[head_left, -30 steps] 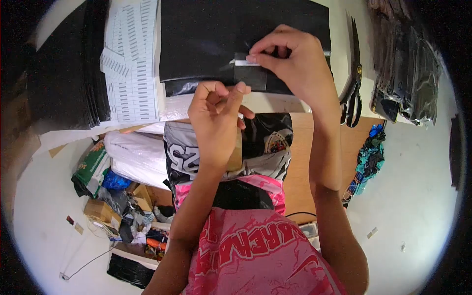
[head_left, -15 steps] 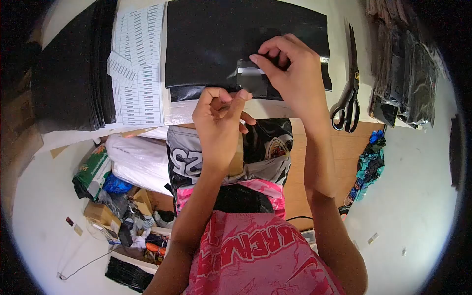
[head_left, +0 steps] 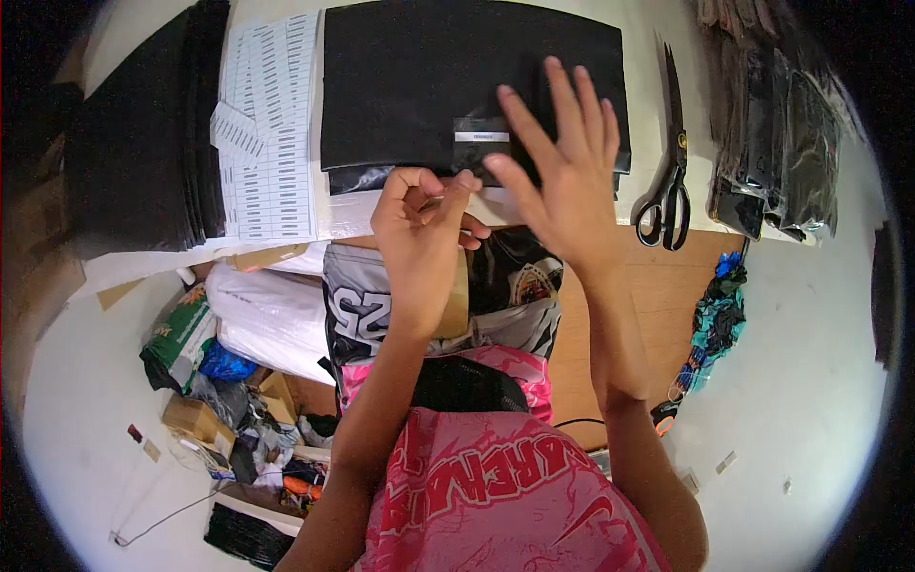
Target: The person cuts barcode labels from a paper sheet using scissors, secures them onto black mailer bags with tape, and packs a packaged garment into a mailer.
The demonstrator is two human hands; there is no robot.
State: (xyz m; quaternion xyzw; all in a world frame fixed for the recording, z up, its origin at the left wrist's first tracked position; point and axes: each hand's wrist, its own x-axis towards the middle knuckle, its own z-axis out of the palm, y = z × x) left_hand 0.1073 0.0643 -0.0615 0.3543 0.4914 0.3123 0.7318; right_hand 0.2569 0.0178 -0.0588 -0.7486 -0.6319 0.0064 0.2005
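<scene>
A small glossy clear film piece with a white printed label [head_left: 481,136] lies on the black plastic sheets [head_left: 410,86] at the table's front. At the film's lower edge is my left hand [head_left: 419,214], thumb and finger pinched together; what they hold, if anything, I cannot make out. My right hand [head_left: 572,181] is spread open above the right part of the black sheets, thumb near the label. Whether its palm touches the plastic cannot be told.
Left of the sheets lie printed label sheets [head_left: 276,133] and a stack of black plastic [head_left: 143,143]. Black scissors [head_left: 675,162] rest to the right, beside bundled plastic-wrapped packs [head_left: 777,143]. Below the table are a white wrapped bundle [head_left: 272,315] and a cardboard box [head_left: 200,424].
My right hand has let go of the clear film and opened out flat, fingers spread. The film now lies on the black sheet, its label plainly visible. My left hand has barely moved.
</scene>
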